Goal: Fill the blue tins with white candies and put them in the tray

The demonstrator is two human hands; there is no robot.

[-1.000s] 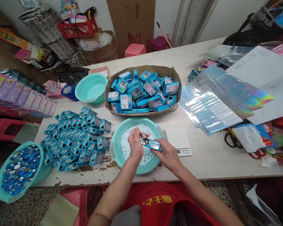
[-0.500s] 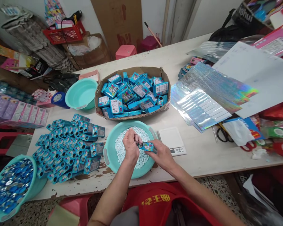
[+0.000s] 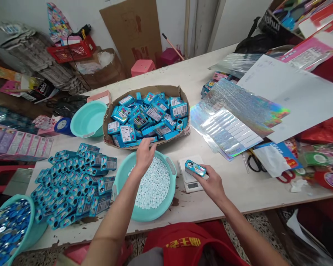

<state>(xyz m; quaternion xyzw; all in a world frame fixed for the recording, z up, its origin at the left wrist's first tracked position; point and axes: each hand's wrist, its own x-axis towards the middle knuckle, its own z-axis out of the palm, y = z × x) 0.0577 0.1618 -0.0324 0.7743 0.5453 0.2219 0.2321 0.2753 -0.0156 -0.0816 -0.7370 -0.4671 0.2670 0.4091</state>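
My right hand (image 3: 212, 182) grips one end of a small blue candy box (image 3: 195, 168), tilted so a round opening at its far end shows. It is over the white digital scale (image 3: 189, 184); whether they touch I cannot tell. My left hand (image 3: 144, 155) is at the front edge of a cardboard carton (image 3: 187, 128), fingers apart, with nothing visible in them. Blue candy boxes (image 3: 155, 112) are heaped in that carton. Below my left forearm, a turquoise basin (image 3: 170, 195) holds small pale candies (image 3: 154, 186).
Many blue boxes with round holes (image 3: 74, 181) stand packed on the left. A basin of blue and silver lids (image 3: 9, 221) is at lower left. Another turquoise basin (image 3: 88, 119) sits behind. Holographic sheets (image 3: 233, 129) and scissors (image 3: 256, 162) lie to the right.
My left hand has moved from the candies up to the carton's front edge, its fingers now apart. My right hand has carried the candy box right, over the scale.
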